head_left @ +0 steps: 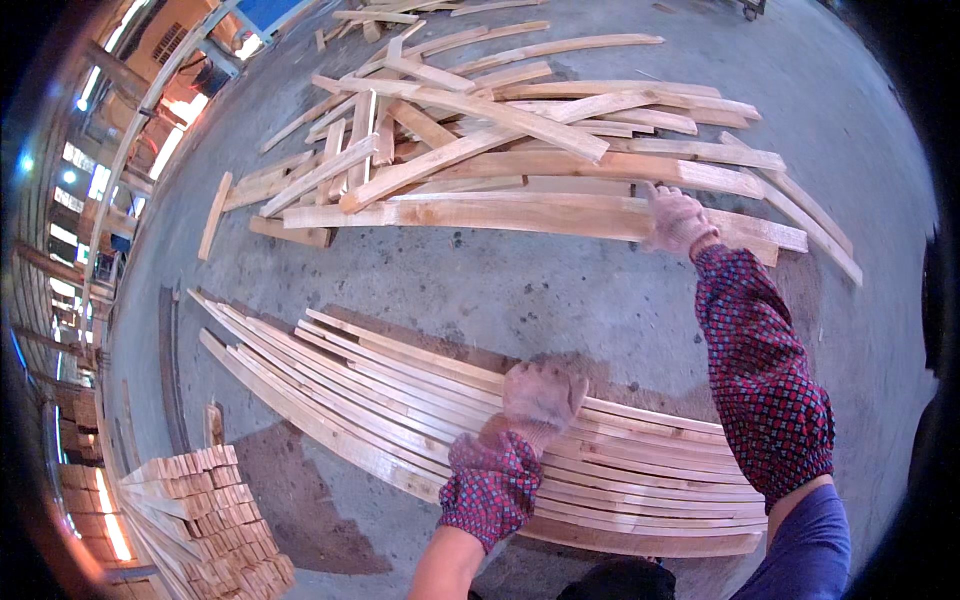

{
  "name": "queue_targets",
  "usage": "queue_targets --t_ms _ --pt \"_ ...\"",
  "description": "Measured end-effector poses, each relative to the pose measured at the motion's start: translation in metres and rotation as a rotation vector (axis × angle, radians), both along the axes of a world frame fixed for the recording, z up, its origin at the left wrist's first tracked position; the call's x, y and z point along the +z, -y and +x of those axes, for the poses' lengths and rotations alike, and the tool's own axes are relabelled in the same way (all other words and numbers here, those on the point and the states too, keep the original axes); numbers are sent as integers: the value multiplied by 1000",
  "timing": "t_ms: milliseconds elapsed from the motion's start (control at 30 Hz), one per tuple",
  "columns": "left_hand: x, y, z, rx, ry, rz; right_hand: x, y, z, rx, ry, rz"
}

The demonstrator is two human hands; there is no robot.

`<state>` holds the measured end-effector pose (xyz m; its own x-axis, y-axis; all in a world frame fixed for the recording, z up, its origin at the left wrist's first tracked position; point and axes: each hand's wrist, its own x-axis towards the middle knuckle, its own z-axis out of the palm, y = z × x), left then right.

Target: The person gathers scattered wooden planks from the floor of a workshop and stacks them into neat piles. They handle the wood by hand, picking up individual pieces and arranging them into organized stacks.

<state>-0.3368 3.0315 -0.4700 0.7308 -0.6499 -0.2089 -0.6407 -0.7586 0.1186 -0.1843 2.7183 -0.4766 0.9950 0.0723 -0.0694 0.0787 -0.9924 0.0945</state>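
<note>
My right hand [680,218], in a pale work glove, reaches out to the loose pile and closes around a long wooden board [520,214] at its near edge. My left hand [545,398], gloved as well, lies on a row of long wooden strips [400,405] standing side by side on the floor in front of me. Its fingers curl over the far edge of that row, and their tips are partly hidden. Red and dark checked sleeve covers [765,370] wrap both forearms.
Beyond the row, a loose pile of boards [480,130] lies crisscrossed on the grey concrete floor [400,270]. At the lower left stands a neat stack of wooden strips [215,520]. A dark rail [172,370] lies along the left, and more offcuts [375,17] lie at the back.
</note>
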Motion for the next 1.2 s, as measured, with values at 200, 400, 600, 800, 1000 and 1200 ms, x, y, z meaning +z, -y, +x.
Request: queue_targets --t_ms 200,400,600,800,1000,1200 --pt "2 -8 -5 76 17 -30 -11 -33 -12 -9 -32 -165" --pt "-18 -11 -8 164 141 -198 -3 -46 -67 35 -13 112" --pt "-27 -24 -13 178 426 -480 28 -83 -139 79 -139 204" --pt "-23 -25 -11 155 529 -370 14 -103 -207 105 -397 553" --pt "3 5 -4 186 35 29 -25 -51 -182 119 -345 704" --pt "-10 -5 -3 158 137 120 -2 -49 -10 -235 15 272"
